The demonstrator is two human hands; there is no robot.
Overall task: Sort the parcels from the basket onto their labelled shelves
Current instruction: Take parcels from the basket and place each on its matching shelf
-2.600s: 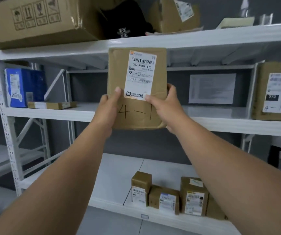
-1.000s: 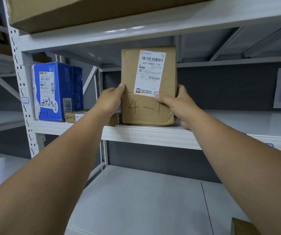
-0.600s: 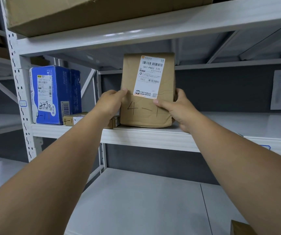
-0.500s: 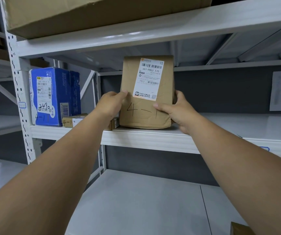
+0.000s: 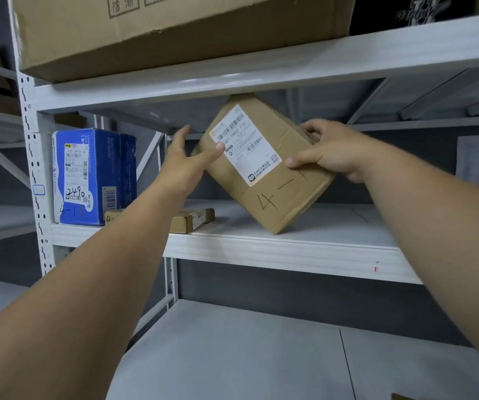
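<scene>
A brown cardboard parcel [image 5: 273, 186] with a white label and "4-1" written on it is tilted clockwise, one lower corner resting on the white middle shelf [image 5: 275, 249]. My right hand [image 5: 327, 148] grips its upper right edge, thumb on the front. My left hand [image 5: 186, 160] holds its left corner, thumb across the label edge and fingers stretched behind.
A blue box [image 5: 88, 177] marked "4-1" stands at the shelf's left end, with a flat brown parcel [image 5: 186, 220] lying beside it. A large carton [image 5: 174, 27] sits on the shelf above. The white upright post [image 5: 34, 168] frames the left. A lower shelf [image 5: 247, 356] lies below.
The parcel stood upright on the shelf half a second ago; it is now rotated clockwise onto one corner. My right hand moved up to its top edge, and the view came closer.
</scene>
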